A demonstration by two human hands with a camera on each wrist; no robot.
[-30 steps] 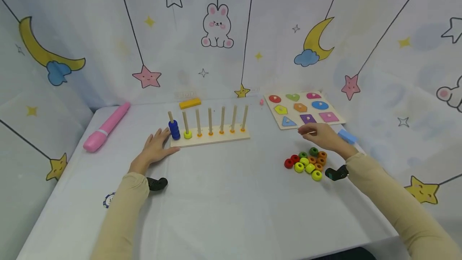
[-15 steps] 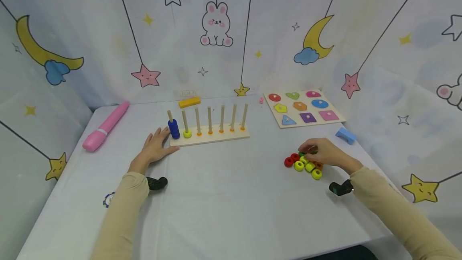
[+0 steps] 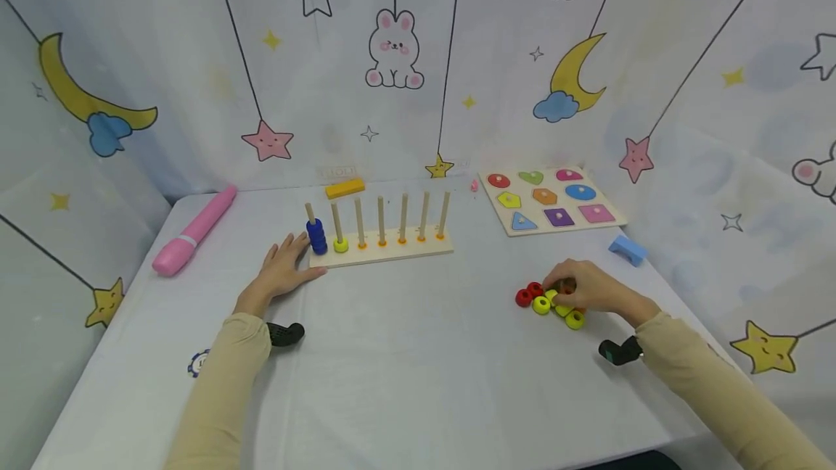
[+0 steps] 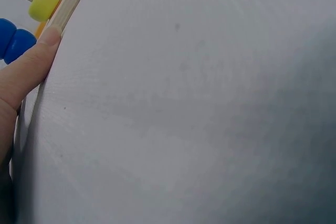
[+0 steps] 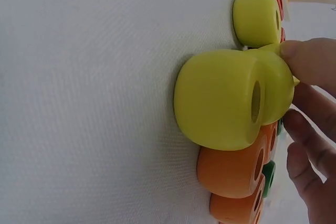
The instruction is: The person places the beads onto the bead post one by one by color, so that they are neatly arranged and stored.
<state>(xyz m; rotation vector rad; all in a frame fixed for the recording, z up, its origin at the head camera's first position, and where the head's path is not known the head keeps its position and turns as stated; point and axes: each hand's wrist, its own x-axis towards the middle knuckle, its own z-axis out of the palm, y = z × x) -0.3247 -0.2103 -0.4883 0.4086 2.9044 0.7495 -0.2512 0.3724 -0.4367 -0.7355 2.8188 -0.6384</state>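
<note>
Our left hand (image 3: pixel 281 272) rests with fingers spread, thumb on the near edge of the peg board (image 3: pixel 392 252); farther right, past two red beads (image 3: pixel 523 297), our right hand (image 3: pixel 591 289) pinches a yellow bead (image 5: pixel 278 87) among others on the white table (image 3: pixel 405 368).

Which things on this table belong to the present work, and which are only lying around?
Apparently in use: peg board, threaded beads, loose beads.
Apparently lying about: pink stick, yellow block, shape puzzle, blue block, patterned disc.
</note>
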